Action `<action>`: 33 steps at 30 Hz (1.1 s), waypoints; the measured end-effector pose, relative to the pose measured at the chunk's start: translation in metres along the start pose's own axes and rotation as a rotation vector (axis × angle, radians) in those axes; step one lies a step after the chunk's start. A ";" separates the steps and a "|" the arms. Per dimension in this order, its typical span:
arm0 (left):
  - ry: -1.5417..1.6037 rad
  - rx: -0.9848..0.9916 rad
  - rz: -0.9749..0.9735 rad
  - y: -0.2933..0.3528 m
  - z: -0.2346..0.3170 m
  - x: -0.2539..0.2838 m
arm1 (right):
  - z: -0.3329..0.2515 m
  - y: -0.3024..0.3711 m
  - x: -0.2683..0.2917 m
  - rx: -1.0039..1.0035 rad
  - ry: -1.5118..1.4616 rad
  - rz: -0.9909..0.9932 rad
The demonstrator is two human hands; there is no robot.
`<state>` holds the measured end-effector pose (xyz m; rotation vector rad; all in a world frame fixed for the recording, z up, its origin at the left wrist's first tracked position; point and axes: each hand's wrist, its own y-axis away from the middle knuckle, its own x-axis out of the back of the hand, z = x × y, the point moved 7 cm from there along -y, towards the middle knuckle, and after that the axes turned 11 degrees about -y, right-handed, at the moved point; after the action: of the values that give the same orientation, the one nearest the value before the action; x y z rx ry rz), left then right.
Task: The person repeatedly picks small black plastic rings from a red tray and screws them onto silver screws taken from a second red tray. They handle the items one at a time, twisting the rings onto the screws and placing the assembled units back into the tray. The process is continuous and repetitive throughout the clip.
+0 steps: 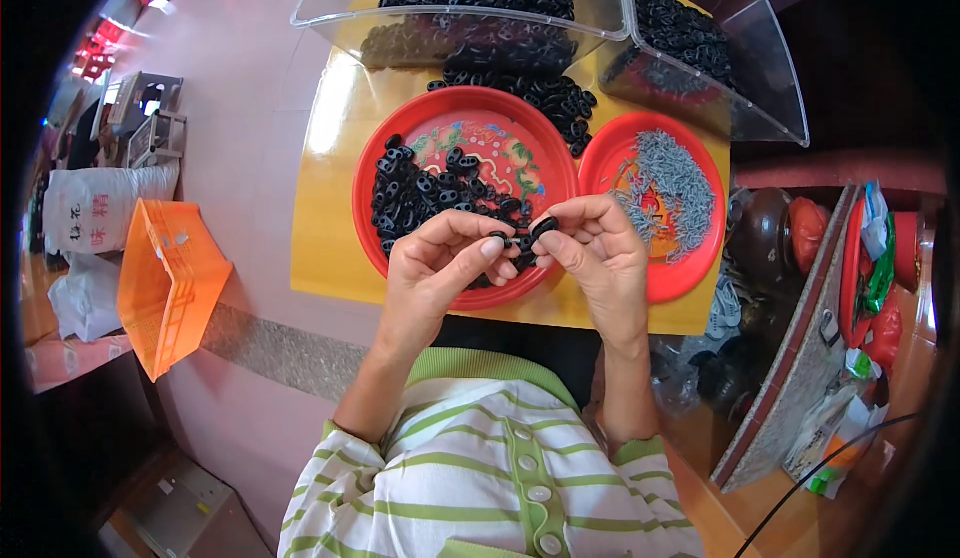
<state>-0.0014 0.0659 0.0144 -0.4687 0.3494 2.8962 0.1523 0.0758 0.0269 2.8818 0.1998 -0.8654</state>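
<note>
Over the front of a large red round tray (464,96), both my hands work close together. My left hand (432,266) pinches a small black oval piece (499,237) between thumb and forefinger. Another black oval piece (543,227) is in the fingertips of my right hand (601,260), tilted toward the first. A short thin shiny pin seems to lie between the two pieces; whether it joins them I cannot tell. Many loose black oval pieces (410,193) with holes are heaped in the tray. To its right, a smaller red plate (672,286) holds many thin grey pins (672,188).
Two clear plastic bins (460,20) of black pieces stand at the far side of the yellow tabletop (325,228), with pieces spilled before them. An orange basket (170,288) and white sacks (95,208) are on the left. Bags and jars crowd the right beside a slanted board (790,348).
</note>
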 end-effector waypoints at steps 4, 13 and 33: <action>-0.106 -0.016 0.035 -0.002 0.004 -0.001 | 0.002 0.000 0.001 -0.011 0.024 -0.013; -0.192 -0.022 0.070 -0.005 0.004 -0.002 | 0.001 0.000 0.001 -0.017 0.156 -0.035; -0.250 -0.018 0.071 -0.006 0.003 -0.002 | 0.005 0.000 0.001 0.010 0.126 0.018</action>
<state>0.0010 0.0721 0.0171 -0.0954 0.3057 2.9816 0.1502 0.0746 0.0222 2.9447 0.1816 -0.6835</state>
